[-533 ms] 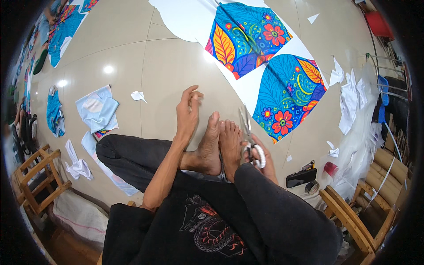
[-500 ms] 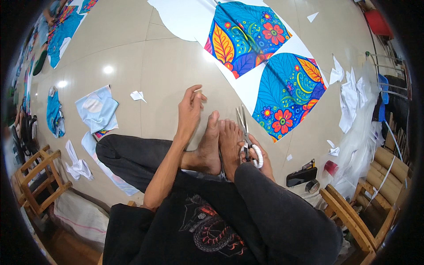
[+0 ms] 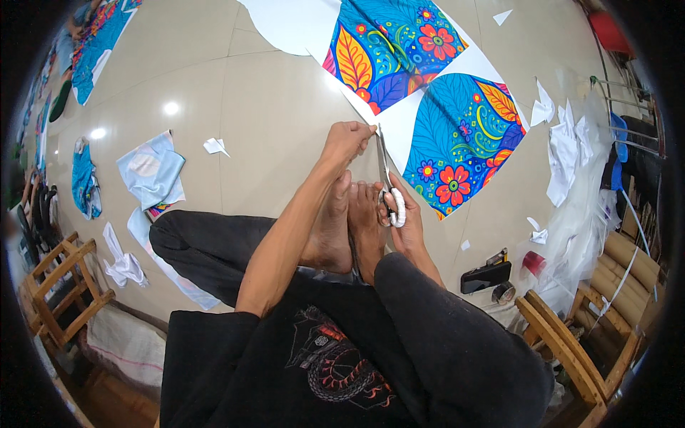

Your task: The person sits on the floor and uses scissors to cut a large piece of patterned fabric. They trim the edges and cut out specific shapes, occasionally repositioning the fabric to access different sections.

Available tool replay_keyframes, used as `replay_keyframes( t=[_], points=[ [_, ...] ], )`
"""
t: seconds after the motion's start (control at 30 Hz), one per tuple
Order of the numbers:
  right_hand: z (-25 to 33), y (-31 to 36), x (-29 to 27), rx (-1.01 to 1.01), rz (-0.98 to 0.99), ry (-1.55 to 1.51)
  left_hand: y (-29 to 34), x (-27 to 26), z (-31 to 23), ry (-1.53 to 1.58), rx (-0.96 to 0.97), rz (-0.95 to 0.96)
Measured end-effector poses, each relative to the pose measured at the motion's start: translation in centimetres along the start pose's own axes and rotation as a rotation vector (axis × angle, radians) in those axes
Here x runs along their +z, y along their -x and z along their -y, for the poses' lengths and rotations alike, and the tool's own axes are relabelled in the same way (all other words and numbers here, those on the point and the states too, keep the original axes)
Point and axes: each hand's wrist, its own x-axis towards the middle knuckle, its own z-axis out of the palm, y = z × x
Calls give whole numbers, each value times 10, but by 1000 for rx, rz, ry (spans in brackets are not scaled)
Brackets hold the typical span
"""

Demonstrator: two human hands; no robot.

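Printed fabric (image 3: 457, 150) lies on the floor ahead of my feet, with white margins round two bright blue floral panels. My left hand (image 3: 347, 145) is closed, thumb and fingers pinched at the near left edge of its white part. My right hand (image 3: 409, 227) grips a pair of scissors (image 3: 384, 158), its handle wrapped in white. The blades point away from me, their tips beside my left fingertips at the fabric edge. Whether the blades have fabric between them is too fine to make out.
White scraps (image 3: 564, 153) and clear plastic sheeting (image 3: 581, 214) lie at the right. A black phone (image 3: 485, 277) and a tape roll (image 3: 503, 292) are near my right knee. Pale blue fabric (image 3: 153, 171) lies at the left. Wooden frames (image 3: 68, 289) stand at both sides.
My left hand has moved forward and right from above my foot, its loose fingers now pinched at the fabric edge. The scissors have moved forward to meet it.
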Motion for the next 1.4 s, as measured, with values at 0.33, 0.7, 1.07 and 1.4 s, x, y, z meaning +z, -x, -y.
replay_keyframes(
  t=[0.33,0.7,1.07,1.4],
  points=[
    [2,0,7,-6,-57,66,-18,1,19,50,133,-38],
    [6,-28,9,-62,-14,75,-3,-9,3,50,40,53],
    [10,-39,-16,-93,83,97,-4,-11,3,66,19,72],
    [56,-72,-31,5,212,209,-4,-16,2,83,-1,111]
  ],
)
